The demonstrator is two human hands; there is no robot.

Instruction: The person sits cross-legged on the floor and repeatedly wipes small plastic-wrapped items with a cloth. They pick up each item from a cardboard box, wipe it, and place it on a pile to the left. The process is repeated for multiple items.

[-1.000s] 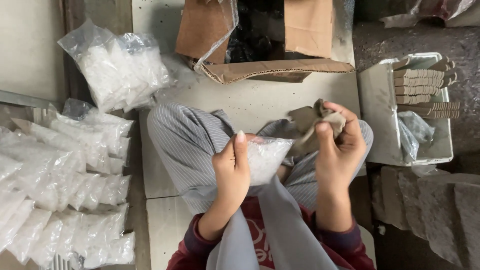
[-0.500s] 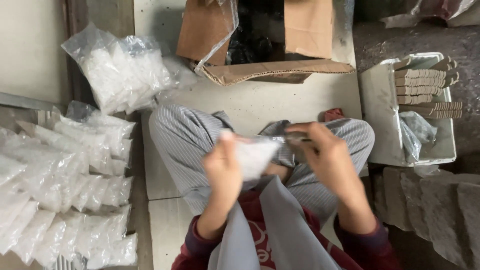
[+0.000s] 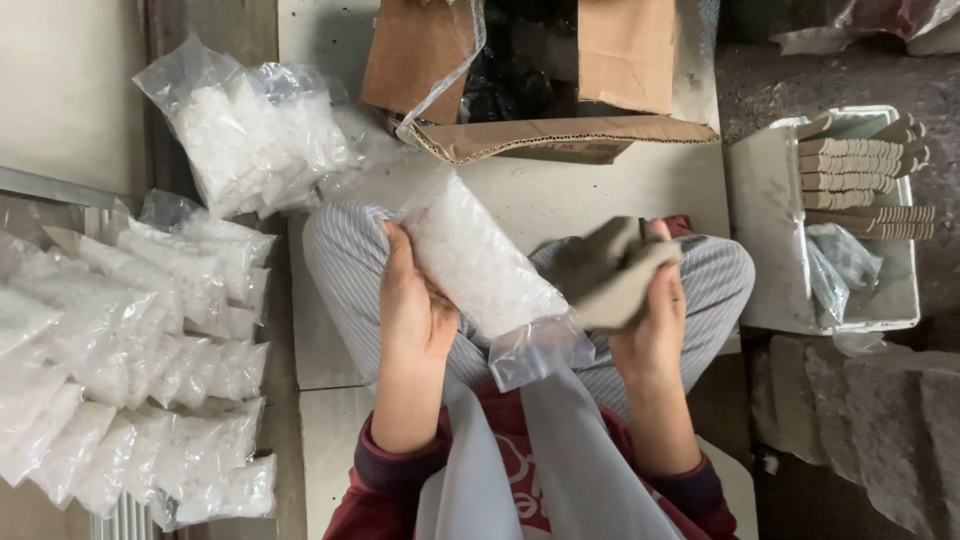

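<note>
Head view: the fingers of the left hand [image 3: 415,300] are curled around the left side of a clear plastic bag [image 3: 480,265] packed with small white pieces, clamped on it. The bag lies slantwise over the lap, its empty open end hanging toward the body. The fingers of the right hand [image 3: 650,320] are closed on a folded piece of grey-brown card [image 3: 610,270], just right of the bag and touching its lower end.

Against the frame half a second ago, the bag has swung from a small bunched shape between the hands to a long slant reaching up and left, and the left hand has shifted further left along it. The right hand now shows the card raised beside the bag.

Beyond the bag stands an open cardboard box [image 3: 560,135] with its near flap folded down toward the knees; a strip of pale floor [image 3: 600,190] lies open between flap and bag. Left of the bag are heaps of filled bags [image 3: 130,350], with a further pile [image 3: 250,130] up near the box. Right of the bag, past the right knee, sits a white tray [image 3: 770,240] holding stacked card pieces [image 3: 860,165], its near wall close to the striped trouser leg.
</note>
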